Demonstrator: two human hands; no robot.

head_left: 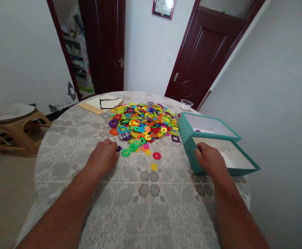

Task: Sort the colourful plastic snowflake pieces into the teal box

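Note:
My left hand (104,155) is closed at the near left of the heap, with a dark purple interlocking plastic piece (119,148) showing at its fingertips. Bright plastic interlocking pieces (145,121), round and square, are heaped mid-table. Several green discs (134,147) trail off toward me, beside the left hand. A red disc (156,156) and a yellow disc (154,167) lie apart on the cloth. My right hand (210,157) is closed in a pinch at the left end of the near teal box (244,169); a small dark spot shows between its fingers, too unclear to name.
Behind the near box stands a second teal box (215,121), with a purple piece inside. Eyeglasses (109,103) rest on papers at the far left. A clear plastic bowl (186,103) sits at the far edge. A stool (18,128) stands left of the round table (151,211).

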